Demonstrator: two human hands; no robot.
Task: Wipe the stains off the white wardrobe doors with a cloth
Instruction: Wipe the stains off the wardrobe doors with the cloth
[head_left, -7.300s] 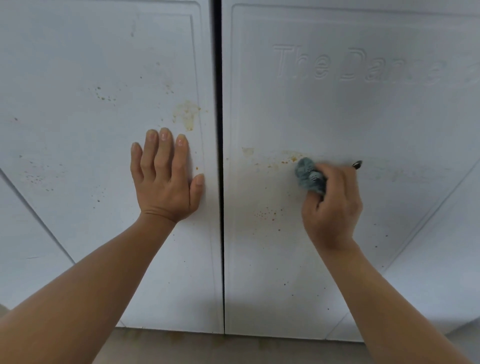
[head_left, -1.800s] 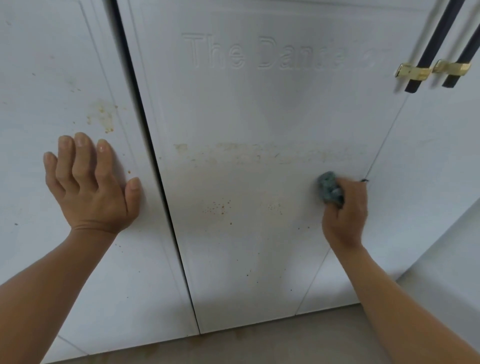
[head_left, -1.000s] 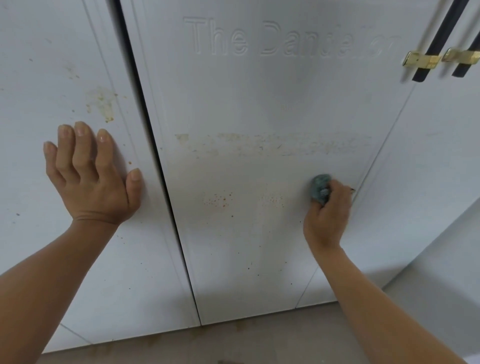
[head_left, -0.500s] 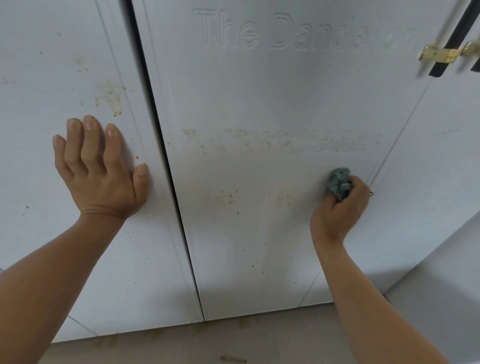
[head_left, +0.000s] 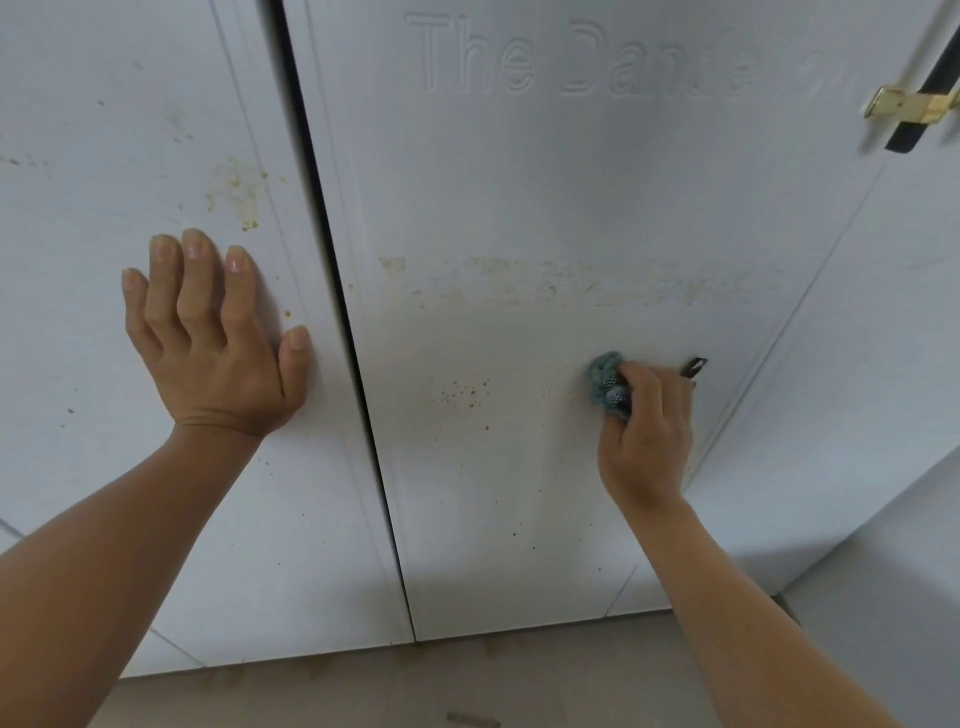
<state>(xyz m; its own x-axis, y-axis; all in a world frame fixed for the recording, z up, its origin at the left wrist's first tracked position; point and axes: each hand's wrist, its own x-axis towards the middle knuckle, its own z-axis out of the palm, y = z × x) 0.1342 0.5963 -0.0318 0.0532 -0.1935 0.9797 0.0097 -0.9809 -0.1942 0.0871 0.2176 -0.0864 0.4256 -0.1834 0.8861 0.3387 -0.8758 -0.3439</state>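
Observation:
Two white wardrobe doors fill the view, split by a dark gap. My left hand (head_left: 208, 338) lies flat with straight fingers on the left door (head_left: 104, 156). My right hand (head_left: 647, 431) grips a bunched blue-green cloth (head_left: 602, 379) and presses it against the right door (head_left: 519, 182). A smeared yellowish band (head_left: 597, 283) runs across that door above the cloth. Orange-brown specks (head_left: 460, 392) sit left of the cloth. A yellow-brown blotch (head_left: 236, 189) marks the left door above my left hand.
Raised lettering (head_left: 571, 62) crosses the top of the right door. A black handle with a brass fitting (head_left: 914, 104) is at the upper right. Beige floor (head_left: 415, 686) shows below the doors, and another white panel (head_left: 883, 545) stands at the lower right.
Over the last second my right hand and the cloth went right, then came back left, now closer to the orange specks. My left hand has stayed flat on the left door.

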